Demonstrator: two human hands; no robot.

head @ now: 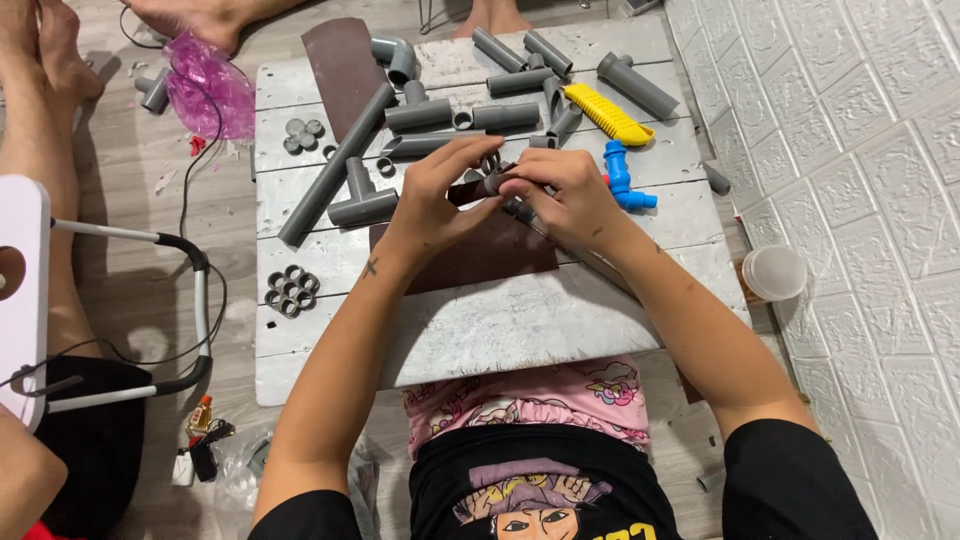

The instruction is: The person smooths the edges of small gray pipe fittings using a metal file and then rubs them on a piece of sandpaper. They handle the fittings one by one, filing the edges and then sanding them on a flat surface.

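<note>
On the white plank counter (pixel 500 330) lie approx. seven grey rings (pixel 291 291) in one cluster, three flat caps (pixel 303 134), one yellow tool (pixel 606 113), one blue valve (pixel 620 175) and many grey pipe pieces. Both hands meet above a brown sheet (pixel 480 255). Left hand (pixel 432 200) and right hand (pixel 560 195) each have the grip pinched on one small grey fitting (pixel 490 184), held between them, just over the counter's middle. Pipes look smooth, matte plastic.
</note>
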